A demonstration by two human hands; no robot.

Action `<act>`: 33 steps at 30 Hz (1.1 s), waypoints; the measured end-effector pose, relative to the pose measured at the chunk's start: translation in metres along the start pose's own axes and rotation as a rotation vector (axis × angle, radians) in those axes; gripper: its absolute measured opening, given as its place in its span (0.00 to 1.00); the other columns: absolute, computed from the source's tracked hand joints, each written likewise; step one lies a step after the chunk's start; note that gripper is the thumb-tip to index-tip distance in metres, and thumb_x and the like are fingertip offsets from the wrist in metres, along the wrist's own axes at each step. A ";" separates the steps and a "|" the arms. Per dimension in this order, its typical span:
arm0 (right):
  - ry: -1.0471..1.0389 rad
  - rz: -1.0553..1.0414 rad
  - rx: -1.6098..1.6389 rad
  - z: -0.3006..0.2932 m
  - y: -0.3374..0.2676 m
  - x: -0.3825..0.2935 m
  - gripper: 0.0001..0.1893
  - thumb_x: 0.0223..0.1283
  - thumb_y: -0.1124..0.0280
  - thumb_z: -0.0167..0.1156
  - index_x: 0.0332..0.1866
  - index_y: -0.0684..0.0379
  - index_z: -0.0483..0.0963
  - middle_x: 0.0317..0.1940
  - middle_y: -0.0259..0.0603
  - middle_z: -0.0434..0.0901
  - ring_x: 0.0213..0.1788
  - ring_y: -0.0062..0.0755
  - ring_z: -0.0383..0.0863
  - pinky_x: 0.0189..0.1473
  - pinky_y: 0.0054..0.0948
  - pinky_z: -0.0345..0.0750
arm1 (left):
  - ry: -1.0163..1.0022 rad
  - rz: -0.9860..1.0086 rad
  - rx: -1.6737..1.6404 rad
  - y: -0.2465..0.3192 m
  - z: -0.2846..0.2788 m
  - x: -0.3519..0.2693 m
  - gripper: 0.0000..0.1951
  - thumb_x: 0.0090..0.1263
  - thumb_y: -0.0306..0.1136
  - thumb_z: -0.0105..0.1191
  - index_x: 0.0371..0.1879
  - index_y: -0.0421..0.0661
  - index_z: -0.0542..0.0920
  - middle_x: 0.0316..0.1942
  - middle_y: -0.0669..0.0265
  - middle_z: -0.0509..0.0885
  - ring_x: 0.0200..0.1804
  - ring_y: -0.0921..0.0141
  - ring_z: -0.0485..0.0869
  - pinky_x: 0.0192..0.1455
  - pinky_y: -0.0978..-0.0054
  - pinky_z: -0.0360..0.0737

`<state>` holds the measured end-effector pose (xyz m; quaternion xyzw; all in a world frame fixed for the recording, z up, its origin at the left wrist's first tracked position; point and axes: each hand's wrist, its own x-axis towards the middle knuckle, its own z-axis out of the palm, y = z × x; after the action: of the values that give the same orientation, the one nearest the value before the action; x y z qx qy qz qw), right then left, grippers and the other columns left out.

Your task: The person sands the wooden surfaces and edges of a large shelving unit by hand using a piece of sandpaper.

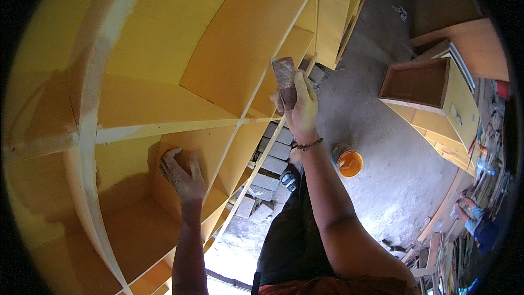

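Note:
In my right hand (302, 104) is a worn, reddish-brown sanding block or folded sandpaper (285, 78), raised close to the edges of a yellow-orange wooden shelf unit (213, 124). A beaded bracelet circles that wrist. My left hand (183, 174) is inside one compartment of the unit, its fingers apart and curved, with nothing in it; whether the fingertips touch the panel I cannot tell. Pale dust coats both hands. Whitish, unpainted-looking patches mark a curved front edge (91, 110) of the frame at the left.
Grey paving blocks (272, 164) lie below the unit near my foot. An orange-lined bucket (350, 164) stands on the concrete floor. At the right are a wooden cabinet (464, 119), piled boards (436, 250) and another person (481, 223). Another yellow shelf unit (332, 12) stands beyond.

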<state>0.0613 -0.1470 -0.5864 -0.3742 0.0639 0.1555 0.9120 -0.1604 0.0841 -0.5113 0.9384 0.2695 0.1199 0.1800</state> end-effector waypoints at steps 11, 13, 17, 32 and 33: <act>0.071 0.031 -0.108 0.012 -0.011 0.012 0.15 0.87 0.55 0.52 0.52 0.57 0.70 0.34 0.40 0.84 0.27 0.30 0.88 0.31 0.32 0.88 | -0.041 0.045 0.137 0.005 -0.003 0.003 0.17 0.83 0.36 0.53 0.60 0.35 0.72 0.54 0.42 0.74 0.57 0.45 0.74 0.68 0.46 0.68; -0.045 0.008 -0.023 0.009 -0.012 0.012 0.14 0.87 0.58 0.53 0.57 0.57 0.65 0.38 0.43 0.85 0.31 0.30 0.88 0.34 0.32 0.88 | -0.021 0.038 0.178 -0.009 0.003 -0.004 0.18 0.84 0.36 0.52 0.62 0.35 0.71 0.55 0.42 0.74 0.57 0.44 0.74 0.69 0.45 0.68; 0.042 -0.094 -0.280 0.005 -0.003 0.013 0.14 0.85 0.64 0.55 0.61 0.59 0.63 0.44 0.45 0.83 0.37 0.27 0.86 0.36 0.28 0.86 | -0.124 0.043 0.315 -0.053 0.001 -0.025 0.33 0.86 0.44 0.51 0.77 0.30 0.60 0.74 0.30 0.65 0.77 0.37 0.64 0.83 0.43 0.57; 0.069 -0.506 -0.870 0.043 0.040 0.013 0.30 0.82 0.70 0.53 0.82 0.74 0.58 0.60 0.57 0.75 0.58 0.46 0.78 0.64 0.42 0.75 | -0.157 0.102 0.325 -0.067 -0.001 -0.034 0.27 0.85 0.41 0.53 0.71 0.30 0.71 0.68 0.32 0.73 0.70 0.36 0.73 0.72 0.38 0.66; 0.070 -0.507 -0.871 0.044 0.043 0.005 0.30 0.82 0.70 0.53 0.82 0.74 0.58 0.60 0.57 0.75 0.58 0.46 0.78 0.64 0.42 0.75 | -0.168 0.109 0.341 -0.068 -0.001 -0.036 0.27 0.85 0.41 0.53 0.72 0.30 0.70 0.69 0.33 0.73 0.70 0.36 0.72 0.73 0.38 0.66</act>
<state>0.0522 -0.0860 -0.5851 -0.7287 -0.0690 -0.0712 0.6776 -0.2220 0.1179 -0.5427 0.9752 0.2186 0.0036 0.0335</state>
